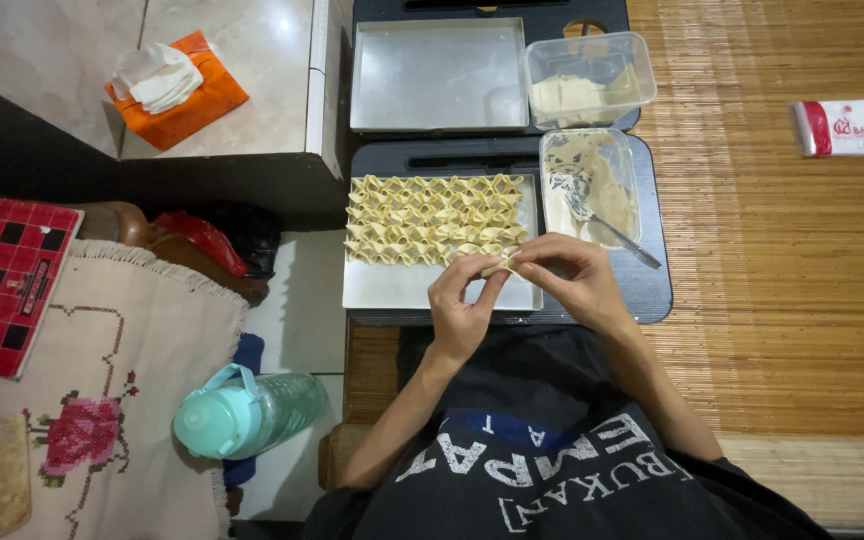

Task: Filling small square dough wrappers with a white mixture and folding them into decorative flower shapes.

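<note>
My left hand (462, 300) and my right hand (572, 280) meet over the near edge of a metal tray (392, 288), pinching one small pale dough piece (501, 264) between the fingertips of both. Several rows of folded dough pieces (432, 220) fill the far half of that tray. Just right of it stands a clear plastic tub of filling (592, 185) with a metal spoon (607, 228) lying in it.
Farther away sit an empty metal tray (437, 75) and a clear tub of dough sheets (587, 80). A woven mat (782, 250) carries a white and red packet (852, 127). On the left are an orange tissue box (177, 85), a teal water bottle (247, 410) and an embroidered cloth (102, 380).
</note>
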